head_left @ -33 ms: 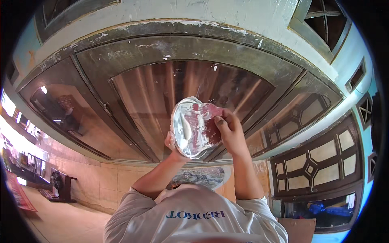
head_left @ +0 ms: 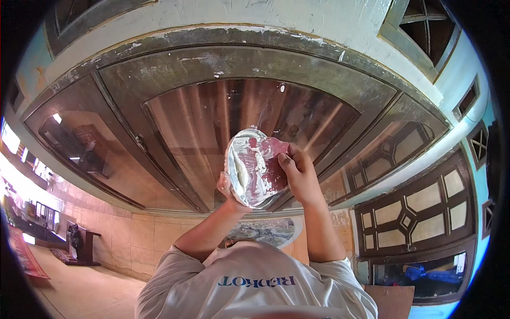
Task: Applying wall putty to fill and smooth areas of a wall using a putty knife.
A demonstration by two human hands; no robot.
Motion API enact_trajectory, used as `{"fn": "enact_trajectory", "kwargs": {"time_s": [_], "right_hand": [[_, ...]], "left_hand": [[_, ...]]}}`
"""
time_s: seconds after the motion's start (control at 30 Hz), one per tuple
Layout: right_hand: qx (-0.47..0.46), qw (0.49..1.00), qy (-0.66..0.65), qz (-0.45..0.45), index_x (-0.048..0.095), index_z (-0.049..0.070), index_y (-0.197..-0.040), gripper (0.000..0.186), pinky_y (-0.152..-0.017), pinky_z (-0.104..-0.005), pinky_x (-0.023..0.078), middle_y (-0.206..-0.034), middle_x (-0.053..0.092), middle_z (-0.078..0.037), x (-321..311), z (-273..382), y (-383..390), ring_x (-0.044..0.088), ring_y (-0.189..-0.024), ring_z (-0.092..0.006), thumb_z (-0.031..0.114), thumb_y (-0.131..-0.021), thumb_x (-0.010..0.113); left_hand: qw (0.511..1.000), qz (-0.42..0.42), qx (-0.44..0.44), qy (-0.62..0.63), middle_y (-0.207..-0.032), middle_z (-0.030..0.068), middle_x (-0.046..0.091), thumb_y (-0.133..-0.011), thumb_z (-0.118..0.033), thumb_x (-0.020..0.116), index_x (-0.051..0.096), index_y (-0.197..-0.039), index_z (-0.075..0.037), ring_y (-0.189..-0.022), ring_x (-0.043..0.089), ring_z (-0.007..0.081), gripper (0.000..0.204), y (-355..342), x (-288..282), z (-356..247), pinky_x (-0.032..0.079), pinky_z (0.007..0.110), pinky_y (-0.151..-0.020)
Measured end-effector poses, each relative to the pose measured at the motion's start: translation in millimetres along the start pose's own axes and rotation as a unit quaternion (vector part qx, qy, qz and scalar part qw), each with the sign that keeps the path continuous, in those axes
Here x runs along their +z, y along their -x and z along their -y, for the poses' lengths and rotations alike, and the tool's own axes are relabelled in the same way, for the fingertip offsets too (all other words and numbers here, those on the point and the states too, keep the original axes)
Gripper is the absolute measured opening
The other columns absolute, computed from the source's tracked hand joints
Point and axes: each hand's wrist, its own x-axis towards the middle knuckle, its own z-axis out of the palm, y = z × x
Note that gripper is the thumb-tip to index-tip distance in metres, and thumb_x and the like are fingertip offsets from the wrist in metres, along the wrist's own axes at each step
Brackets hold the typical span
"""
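My left hand [head_left: 226, 186] supports a round, shallow container [head_left: 230, 159] from its left side, with the fingers partly hidden beneath and behind it. A mound of white putty [head_left: 240, 171] lies along the left part of its inside. In my right hand [head_left: 300, 174] is a flat, dark red spreader [head_left: 277, 173], pinched at its right edge between thumb and fingers. White putty is smeared over the spreader's face. The spreader overlaps the container's right part and hides the rim there.
Ahead stands a brown wooden window frame [head_left: 212, 59] with glass panes [head_left: 186, 114] and white spots. Above it is a pale, patchy wall [head_left: 297, 16]. A dark panelled door [head_left: 419, 212] is at the right. Tiled floor [head_left: 95, 287] and dark furniture [head_left: 79, 247] appear at the left.
The spreader and my right hand have shifted slightly left, and the spreader's tilt has changed a little. The container's inside looks whiter and less shiny. My left hand has hardly moved.
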Motion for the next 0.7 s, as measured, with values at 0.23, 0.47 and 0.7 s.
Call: {"fn": "enact_trajectory", "kwargs": {"time_s": [0.23,0.47,0.7], "right_hand": [[0.022,0.993,-0.113,-0.001,0.058,0.000,-0.108,0.018,-0.075,-0.0226,0.043,-0.093,0.060,0.001,-9,-3,1,0.052,-0.083,-0.0054,0.014,-0.099,0.052],[-0.199,0.973,0.012,-0.117,0.054,0.003,-0.098,0.012,-0.062,-0.0182,0.034,-0.083,0.055,0.004,-8,34,18,0.042,-0.070,-0.0025,0.015,-0.098,0.056],[-0.204,0.940,0.262,-0.082,0.050,0.000,-0.081,0.020,-0.047,-0.0254,0.033,-0.058,0.047,-0.010,-5,23,19,0.037,-0.052,-0.0107,0.009,-0.091,0.065]], "left_hand": [[0.996,-0.060,-0.039,0.048,-0.145,0.0094,0.045,-0.084,-0.077,0.038,0.038,-0.146,-0.014,-0.130,0.047,0.0310,0.089,1,-7,-8,0.037,0.052,-0.109],[0.973,-0.198,-0.094,0.068,-0.144,0.0049,0.045,-0.081,-0.083,0.035,0.044,-0.143,-0.021,-0.129,0.044,0.0298,0.088,8,-24,-14,0.036,0.052,-0.107],[0.977,-0.094,-0.088,0.168,-0.140,0.0064,0.051,-0.084,-0.075,0.043,0.051,-0.138,-0.019,-0.127,0.047,0.0307,0.078,9,-19,-19,0.037,0.051,-0.107]]}}
